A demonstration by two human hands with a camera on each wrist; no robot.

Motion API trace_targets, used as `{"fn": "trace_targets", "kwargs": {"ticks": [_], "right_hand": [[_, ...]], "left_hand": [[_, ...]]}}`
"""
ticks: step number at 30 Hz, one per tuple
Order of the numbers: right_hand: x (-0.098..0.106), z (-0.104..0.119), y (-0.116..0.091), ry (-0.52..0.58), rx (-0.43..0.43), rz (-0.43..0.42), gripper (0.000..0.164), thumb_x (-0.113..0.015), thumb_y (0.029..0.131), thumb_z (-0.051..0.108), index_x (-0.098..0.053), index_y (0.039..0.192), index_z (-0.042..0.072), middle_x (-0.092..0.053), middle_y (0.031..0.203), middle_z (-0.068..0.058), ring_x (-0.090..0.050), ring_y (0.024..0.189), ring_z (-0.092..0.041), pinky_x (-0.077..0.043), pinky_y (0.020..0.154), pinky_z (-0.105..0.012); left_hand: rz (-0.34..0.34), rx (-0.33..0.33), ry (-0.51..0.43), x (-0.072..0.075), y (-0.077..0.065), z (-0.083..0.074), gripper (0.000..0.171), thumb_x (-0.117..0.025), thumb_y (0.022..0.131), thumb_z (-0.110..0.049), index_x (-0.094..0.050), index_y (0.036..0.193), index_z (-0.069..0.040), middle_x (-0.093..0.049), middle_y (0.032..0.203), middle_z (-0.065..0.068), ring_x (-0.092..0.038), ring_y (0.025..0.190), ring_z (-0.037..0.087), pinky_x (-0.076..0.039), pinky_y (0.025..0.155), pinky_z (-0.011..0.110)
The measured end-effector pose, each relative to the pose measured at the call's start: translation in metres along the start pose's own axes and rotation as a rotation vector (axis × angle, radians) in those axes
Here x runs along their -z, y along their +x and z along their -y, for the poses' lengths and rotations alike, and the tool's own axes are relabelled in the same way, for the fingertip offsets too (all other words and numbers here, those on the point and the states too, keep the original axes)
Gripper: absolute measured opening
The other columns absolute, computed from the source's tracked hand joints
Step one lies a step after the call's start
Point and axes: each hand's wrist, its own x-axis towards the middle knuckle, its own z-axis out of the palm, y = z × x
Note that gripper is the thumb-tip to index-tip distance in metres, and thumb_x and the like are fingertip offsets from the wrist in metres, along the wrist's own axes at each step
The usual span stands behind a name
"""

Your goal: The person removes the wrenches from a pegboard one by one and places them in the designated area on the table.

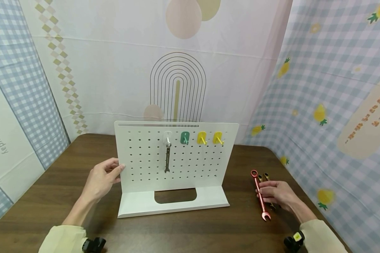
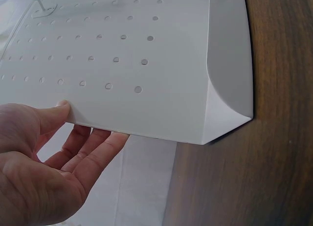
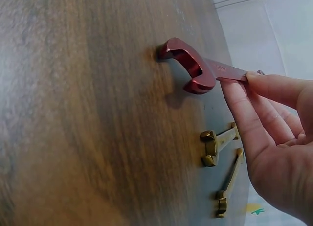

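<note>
My left hand [image 1: 102, 178] grips the left edge of a white pegboard [image 1: 142, 154], thumb on the front face and fingers behind it, as the left wrist view shows. In my right hand [image 1: 279, 193] a red combination wrench [image 1: 261, 196] is pinched between thumb and fingers, its ring end pointing away and its open end toward me. Two gold wrenches [image 3: 215, 145] lie on the table beside that hand, partly hidden by it in the head view. A dark silver wrench [image 1: 168, 158] hangs by its ring end from a white hook [image 1: 167, 135] on the board.
Right of the white hook, the board carries a green hook [image 1: 185, 137] and two yellow hooks [image 1: 202, 137], all bare. The board's base has a wide cutout and stands on the brown wooden table [image 1: 177, 232]. Patterned cloths [image 1: 114, 70] hang behind and at both sides.
</note>
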Motion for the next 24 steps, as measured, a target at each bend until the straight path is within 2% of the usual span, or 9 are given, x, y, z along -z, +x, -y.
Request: {"fn": "trace_targets", "kwargs": {"ticks": [11, 24], "right_hand": [[0.0033, -0.0022, 0.0016, -0.012, -0.007, -0.023, 0.034, -0.070, 0.098, 0.000, -0.063, 0.128, -0.014, -0.080, 0.100, -0.010, -0.079, 0.086, -0.019, -0.069, 0.074, -0.033], [0.0018, -0.0034, 0.0046, -0.037, -0.021, -0.090, 0.033, -0.071, 0.097, -0.001, -0.065, 0.128, -0.013, -0.080, 0.094, -0.005, -0.077, 0.083, -0.015, -0.068, 0.072, -0.031]], "left_hand": [[0.002, 0.010, 0.002, 0.0001, -0.0012, -0.0009, 0.020, -0.065, 0.107, -0.019, -0.067, 0.114, 0.000, -0.067, 0.105, 0.018, -0.065, 0.089, 0.018, -0.067, 0.077, 0.026], [0.001, 0.010, -0.001, -0.0002, -0.0009, -0.0013, 0.020, -0.064, 0.107, -0.018, -0.067, 0.113, 0.000, -0.068, 0.107, 0.018, -0.066, 0.091, 0.017, -0.068, 0.078, 0.027]]}}
